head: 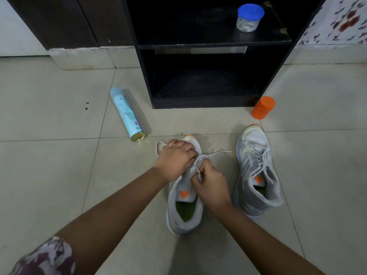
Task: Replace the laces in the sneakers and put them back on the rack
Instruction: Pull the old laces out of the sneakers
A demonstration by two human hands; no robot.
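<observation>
Two grey-white sneakers stand on the tiled floor in front of a black shoe rack point(214, 46). The left sneaker point(183, 211) has a green insole and an orange mark on its tongue. My left hand point(175, 158) grips its front part, fingers curled over the lace area. My right hand point(211, 186) pinches the white lace point(216, 154) just above the tongue. One lace end trails right over the floor; a loop shows left of my left hand. The right sneaker point(256, 173) stands apart to the right, with its lace threaded loosely.
A light blue spray can point(127, 114) lies on the floor to the left of the rack. An orange cap-like cylinder point(263, 107) lies by the rack's right foot. A clear jar with a blue lid point(249, 17) stands on the rack's upper shelf.
</observation>
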